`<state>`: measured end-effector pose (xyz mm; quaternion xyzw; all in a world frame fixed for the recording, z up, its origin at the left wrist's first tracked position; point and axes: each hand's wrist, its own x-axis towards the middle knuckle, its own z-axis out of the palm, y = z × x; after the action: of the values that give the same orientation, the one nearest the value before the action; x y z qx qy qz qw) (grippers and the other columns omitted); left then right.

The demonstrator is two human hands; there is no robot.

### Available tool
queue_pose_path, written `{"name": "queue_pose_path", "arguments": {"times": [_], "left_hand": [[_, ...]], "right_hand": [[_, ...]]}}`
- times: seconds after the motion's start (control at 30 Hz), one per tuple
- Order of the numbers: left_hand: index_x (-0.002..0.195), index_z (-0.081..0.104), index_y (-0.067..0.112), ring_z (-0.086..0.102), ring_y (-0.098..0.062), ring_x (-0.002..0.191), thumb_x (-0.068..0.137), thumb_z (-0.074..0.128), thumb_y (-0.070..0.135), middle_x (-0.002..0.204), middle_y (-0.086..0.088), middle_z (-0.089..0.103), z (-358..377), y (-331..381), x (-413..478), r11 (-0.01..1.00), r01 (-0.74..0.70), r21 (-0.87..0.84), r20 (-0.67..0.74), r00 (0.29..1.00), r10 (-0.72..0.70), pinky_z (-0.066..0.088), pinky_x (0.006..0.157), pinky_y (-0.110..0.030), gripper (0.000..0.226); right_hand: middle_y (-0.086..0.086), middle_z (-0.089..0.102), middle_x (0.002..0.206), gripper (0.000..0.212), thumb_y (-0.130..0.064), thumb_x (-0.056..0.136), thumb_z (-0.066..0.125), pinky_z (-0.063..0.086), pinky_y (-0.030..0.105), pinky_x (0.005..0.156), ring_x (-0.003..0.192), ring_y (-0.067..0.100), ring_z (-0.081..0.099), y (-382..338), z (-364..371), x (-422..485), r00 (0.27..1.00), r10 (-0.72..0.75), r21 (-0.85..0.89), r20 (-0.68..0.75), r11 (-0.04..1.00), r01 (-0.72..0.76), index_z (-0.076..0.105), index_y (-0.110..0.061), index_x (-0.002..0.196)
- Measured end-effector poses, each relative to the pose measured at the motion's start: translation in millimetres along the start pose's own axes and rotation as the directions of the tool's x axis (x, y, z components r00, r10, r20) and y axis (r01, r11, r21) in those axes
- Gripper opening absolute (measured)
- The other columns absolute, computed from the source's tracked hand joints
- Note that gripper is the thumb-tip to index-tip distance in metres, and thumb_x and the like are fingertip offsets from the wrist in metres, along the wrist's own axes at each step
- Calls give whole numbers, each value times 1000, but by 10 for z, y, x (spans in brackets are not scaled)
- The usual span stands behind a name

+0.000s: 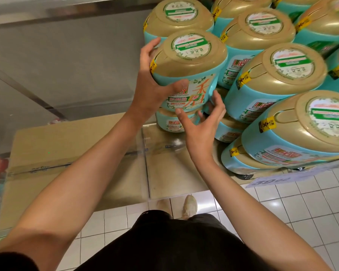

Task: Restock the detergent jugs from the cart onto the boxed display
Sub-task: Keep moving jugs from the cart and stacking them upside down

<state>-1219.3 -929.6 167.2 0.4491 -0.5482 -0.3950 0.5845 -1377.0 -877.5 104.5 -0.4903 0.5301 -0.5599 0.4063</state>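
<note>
**Q:** Entry one, nearest you?
**A:** Tiled floor (pixel 282 204). One shoe (pixel 189 207), toe at the foot of the box (pixel 67 149). Price tag (pixel 270 180) on the edge to your right.

**Q:** Entry two, your hands?
**A:** Right hand (pixel 201 124): palm up, fingers spread and loose, just below and right of the jug. I cannot tell whether it touches. Left hand (pixel 152 87): thumb laid across the label, fingers splayed round the far left side up by the gold cap. This hand grips the jug.

**Q:** Entry three, the jug?
**A:** Jug (pixel 190 61): teal, gold cap up, tilted toward you. It sits on or just above a lower jug (pixel 170 122) at the left end of the stack (pixel 278 75). Your hands hide the seating.

**Q:** Step in hand?
**A:** Placing, by my reading. The jug is at its slot in the upper tier and you have not let go.

**Q:** Next move calls for?
**A:** Probably squaring it. Bring it upright and centre its base on the cap beneath, label forward like its neighbours. Steady it with your right hand before your left lets go.
</note>
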Motion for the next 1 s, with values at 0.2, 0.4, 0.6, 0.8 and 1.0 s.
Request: {"name": "queue_pose_path", "arguments": {"times": [0.2, 0.4, 0.6, 0.8, 1.0], "left_hand": [[143, 21, -11, 63, -27, 128, 75, 90, 7, 141, -21, 51, -132, -112, -51, 993, 114, 19, -8, 993, -114, 58, 98, -45, 99], [149, 34, 10, 60, -13, 129, 72, 96, 14, 142, 2, 55, -151, -439, -350, 966, 231, 114, -100, 970, -221, 60, 98, -43, 99], [154, 28, 24, 56, 3, 131, 68, 100, 22, 146, 11, 52, -107, -636, -451, 949, 261, 177, -80, 965, -251, 51, 100, -17, 112], [158, 33, 19, 53, 16, 124, 75, 96, 17, 144, 13, 56, -158, -879, -554, 902, 311, 300, -35, 948, -316, 50, 108, -22, 104], [155, 38, 25, 54, 13, 127, 75, 95, 25, 143, 17, 58, -190, -958, -550, 898, 321, 302, -38, 945, -325, 50, 106, -21, 99]], "right_hand": [[5, 38, 144, 99, -36, 78, 94, 39, 49, 119, 143, 24, 40, 31, 163, 105, 994, -82, -146, -74, 987, 70, 37, -13, 155], [12, 43, 145, 90, -37, 84, 90, 43, 48, 116, 141, 24, 44, 170, 110, 131, 986, -166, -216, -15, 963, 159, 39, -8, 152], [12, 39, 154, 89, -31, 89, 87, 40, 49, 120, 149, 23, 39, 254, 7, 140, 983, -178, -226, 46, 957, 183, 34, -13, 159], [8, 32, 166, 98, 12, 78, 69, 31, 54, 125, 157, 21, 27, 339, -98, 139, 963, -237, -286, 128, 921, 265, 26, -10, 164], [11, 32, 167, 94, 17, 81, 61, 31, 53, 126, 158, 22, 28, 374, -128, 161, 951, -266, -315, 156, 899, 303, 26, -7, 164]]}}
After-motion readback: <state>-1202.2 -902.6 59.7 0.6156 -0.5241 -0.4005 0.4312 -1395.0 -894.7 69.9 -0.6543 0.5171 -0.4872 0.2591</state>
